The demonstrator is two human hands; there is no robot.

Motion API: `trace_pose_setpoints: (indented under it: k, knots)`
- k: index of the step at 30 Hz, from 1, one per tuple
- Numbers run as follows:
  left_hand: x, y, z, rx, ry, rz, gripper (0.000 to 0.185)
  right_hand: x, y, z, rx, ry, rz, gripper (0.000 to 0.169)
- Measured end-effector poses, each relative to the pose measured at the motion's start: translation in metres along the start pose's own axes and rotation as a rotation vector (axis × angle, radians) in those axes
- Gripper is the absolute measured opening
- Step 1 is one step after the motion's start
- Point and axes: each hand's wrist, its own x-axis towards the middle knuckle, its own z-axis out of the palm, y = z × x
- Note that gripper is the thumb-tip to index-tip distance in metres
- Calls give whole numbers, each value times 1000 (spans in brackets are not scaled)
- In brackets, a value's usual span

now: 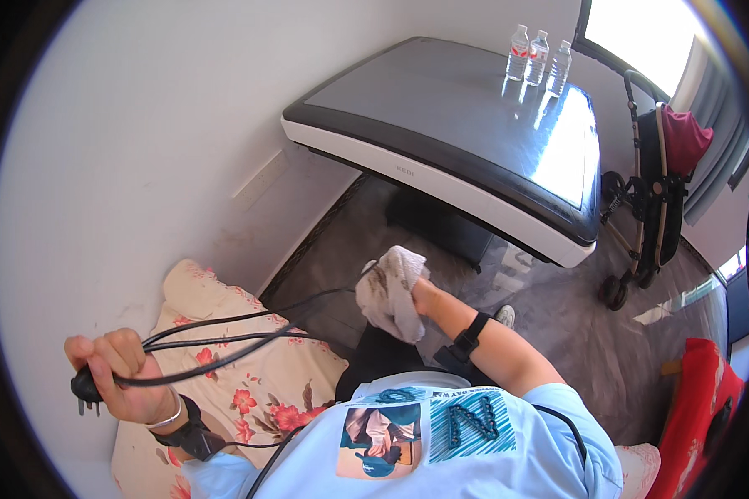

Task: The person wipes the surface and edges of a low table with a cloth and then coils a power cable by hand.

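My left hand (120,374) is raised at the left and closed around a black power plug (86,383), whose metal prongs point down. A black power cord (243,358) runs from this hand in several loose strands toward the middle. My right hand (419,296) is mostly hidden by a crumpled white cloth (390,293) with dark smudges. The cloth is wrapped around part of the cord, and its fingers cannot be seen.
A floral cloth cover (243,393) lies to my left. Ahead is a grey-topped table (406,93) with water bottles (537,59) on it. A stroller (655,187) stands at the right by the window, and a wall socket strip (260,179) is low on the wall. Red fabric (693,411) drapes at lower right.
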Motion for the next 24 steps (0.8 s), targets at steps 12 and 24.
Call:
trace_pose_setpoints:
  k: [12, 24]
  knots:
    - [-55, -39, -97, 1207, -511, -625, 22, 47, 38, 122, -111, 292, -332, 15]
    - [-198, -210, 24, 469, -500, -1211, 20, 93, 51, 69, -35, 691, -453, 28]
